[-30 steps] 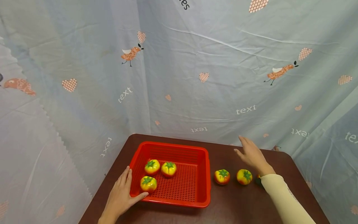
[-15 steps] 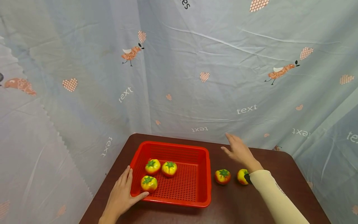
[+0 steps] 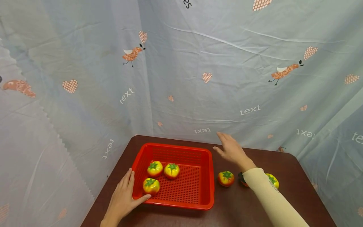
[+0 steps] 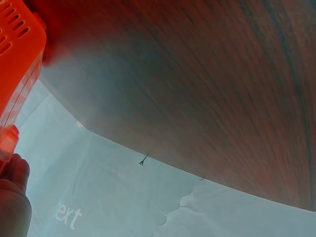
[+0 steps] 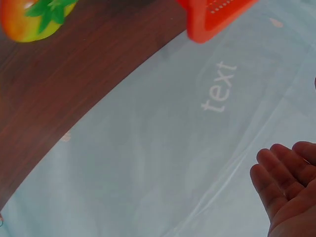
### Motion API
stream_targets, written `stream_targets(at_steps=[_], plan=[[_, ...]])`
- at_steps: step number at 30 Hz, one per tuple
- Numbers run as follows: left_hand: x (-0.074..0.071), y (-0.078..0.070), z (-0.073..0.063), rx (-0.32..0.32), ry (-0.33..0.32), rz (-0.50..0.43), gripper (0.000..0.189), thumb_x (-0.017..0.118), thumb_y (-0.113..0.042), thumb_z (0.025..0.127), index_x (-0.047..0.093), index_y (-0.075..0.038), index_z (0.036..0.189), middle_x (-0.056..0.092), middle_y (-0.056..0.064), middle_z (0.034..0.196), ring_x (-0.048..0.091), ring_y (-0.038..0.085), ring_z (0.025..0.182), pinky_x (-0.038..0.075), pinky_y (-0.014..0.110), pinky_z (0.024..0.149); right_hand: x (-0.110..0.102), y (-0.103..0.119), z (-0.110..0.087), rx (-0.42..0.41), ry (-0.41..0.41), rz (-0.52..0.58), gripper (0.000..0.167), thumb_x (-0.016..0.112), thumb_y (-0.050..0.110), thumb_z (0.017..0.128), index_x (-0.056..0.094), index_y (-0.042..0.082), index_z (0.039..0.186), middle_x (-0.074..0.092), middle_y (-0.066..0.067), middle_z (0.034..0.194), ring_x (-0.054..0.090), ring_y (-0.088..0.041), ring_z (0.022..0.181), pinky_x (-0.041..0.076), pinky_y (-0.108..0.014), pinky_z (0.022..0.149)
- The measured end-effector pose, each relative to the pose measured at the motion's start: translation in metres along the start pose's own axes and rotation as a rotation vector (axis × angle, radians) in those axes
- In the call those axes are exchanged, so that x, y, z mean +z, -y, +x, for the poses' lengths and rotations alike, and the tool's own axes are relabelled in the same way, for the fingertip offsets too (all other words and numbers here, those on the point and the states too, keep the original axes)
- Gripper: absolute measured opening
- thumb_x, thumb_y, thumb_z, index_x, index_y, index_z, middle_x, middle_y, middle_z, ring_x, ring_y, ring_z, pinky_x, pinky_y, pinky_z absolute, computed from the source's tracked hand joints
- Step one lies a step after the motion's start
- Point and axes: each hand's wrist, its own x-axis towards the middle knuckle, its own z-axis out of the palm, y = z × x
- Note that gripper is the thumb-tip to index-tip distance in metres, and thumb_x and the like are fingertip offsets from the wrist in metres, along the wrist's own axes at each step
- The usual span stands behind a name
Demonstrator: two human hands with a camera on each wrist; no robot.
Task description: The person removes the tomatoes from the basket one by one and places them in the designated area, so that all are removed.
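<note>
My left hand (image 3: 121,197) rests at the near left corner of a red plastic basket (image 3: 212,176), straight fingers along the left rim, thumb on the front rim. Inside lie three tomato-like fruits (image 3: 171,171), yellow and red with green star-shaped tops. Over the table, right of the basket, hovers my right hand (image 3: 232,152), holding nothing, its thumb apart from the extended fingers. A similar fruit (image 3: 226,179) lies just right of the basket. Another fruit (image 3: 273,180) shows beyond the sleeve, and one between them is mostly hidden by the wrist. The right wrist view shows relaxed fingers (image 5: 279,175).
The dark brown table (image 3: 232,208) has rounded far corners. A grey-blue curtain (image 3: 181,104) with printed birds and hearts hangs close behind it and along both sides. A black band (image 3: 241,178) sits at the right wrist.
My right hand has moved left over the table toward the basket, uncovering the rightmost fruit while its wrist now covers the middle one. The left hand and basket have stayed put.
</note>
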Motion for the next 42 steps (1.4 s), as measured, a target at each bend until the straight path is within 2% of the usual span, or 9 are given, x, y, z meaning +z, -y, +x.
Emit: stream_targets(at_steps=[16, 24, 31, 37, 42], plan=[[-0.001, 0.001, -0.001, 0.009, -0.003, 0.000, 0.114, 0.073, -0.067, 0.072, 0.034, 0.009, 0.147, 0.028, 0.024, 0.157, 0.038, 0.045, 0.134, 0.037, 0.067, 0.104, 0.014, 0.038, 0.024, -0.076, 0.035, -0.026, 0.070, 0.064, 0.037, 0.094, 0.038, 0.001, 0.148, 0.046, -0.017, 0.148, 0.045, -0.036, 0.135, 0.039, -0.051, 0.110], [-0.001, 0.001, -0.001, 0.003, 0.003, -0.002, 0.114, 0.073, -0.067, 0.071, 0.034, 0.009, 0.148, 0.028, 0.024, 0.157, 0.039, 0.045, 0.134, 0.038, 0.066, 0.103, 0.026, 0.069, 0.036, -0.167, 0.129, -0.086, 0.070, 0.059, 0.042, 0.096, 0.036, 0.003, 0.150, 0.044, -0.014, 0.150, 0.045, -0.033, 0.136, 0.038, -0.047, 0.112], [-0.003, 0.000, 0.000, -0.001, 0.006, -0.004, 0.114, 0.073, -0.067, 0.071, 0.034, 0.008, 0.148, 0.028, 0.024, 0.157, 0.038, 0.045, 0.135, 0.037, 0.067, 0.103, 0.041, 0.096, 0.046, -0.252, 0.166, -0.143, 0.069, 0.059, 0.043, 0.096, 0.038, 0.003, 0.148, 0.046, -0.012, 0.149, 0.047, -0.029, 0.135, 0.040, -0.042, 0.112], [-0.002, 0.000, 0.000, 0.003, 0.002, -0.008, 0.114, 0.073, -0.067, 0.072, 0.033, 0.008, 0.148, 0.028, 0.024, 0.157, 0.039, 0.045, 0.135, 0.037, 0.066, 0.104, 0.060, 0.113, 0.049, -0.279, 0.229, -0.168, 0.068, 0.059, 0.043, 0.096, 0.039, 0.003, 0.148, 0.046, -0.012, 0.149, 0.046, -0.029, 0.136, 0.041, -0.042, 0.111], [-0.002, -0.001, -0.001, 0.000, -0.002, -0.011, 0.114, 0.074, -0.066, 0.071, 0.034, 0.008, 0.148, 0.029, 0.023, 0.157, 0.039, 0.044, 0.135, 0.038, 0.065, 0.104, 0.078, 0.121, 0.051, -0.271, 0.295, -0.184, 0.070, 0.060, 0.044, 0.095, 0.039, 0.004, 0.149, 0.046, -0.011, 0.149, 0.045, -0.027, 0.137, 0.038, -0.041, 0.113]])
